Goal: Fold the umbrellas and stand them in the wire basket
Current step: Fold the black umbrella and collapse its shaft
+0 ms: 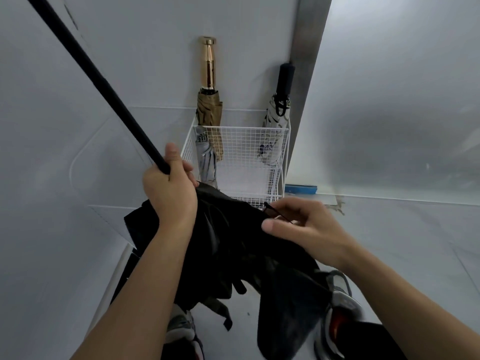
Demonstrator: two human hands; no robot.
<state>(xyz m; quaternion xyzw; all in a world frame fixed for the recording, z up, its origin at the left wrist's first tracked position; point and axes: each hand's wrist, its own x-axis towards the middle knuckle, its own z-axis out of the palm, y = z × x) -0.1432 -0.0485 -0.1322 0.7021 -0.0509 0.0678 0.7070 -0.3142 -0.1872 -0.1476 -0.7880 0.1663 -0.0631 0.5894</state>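
Head view, left hand (168,196) grip clamped round shaft of black umbrella (228,245) at 10 o'clock, right hand (309,224) grip pinching its thin tie (275,212) at 3 o'clock, wire basket (241,129) beyond at 12 o'clock

Wire basket (241,127): left side is taken. The gold-handled umbrella (209,105) stands in the far-left corner, with the grey umbrella (206,157) just in front of it. The patterned umbrella (275,115) fills the far-right corner. Middle and near-right are open from above. The black umbrella (228,237), gripped by the left hand (170,193) and right hand (304,222), covers the near rim. Its shaft slants up and far left. A grey post (304,74) stands tight against the basket's right.
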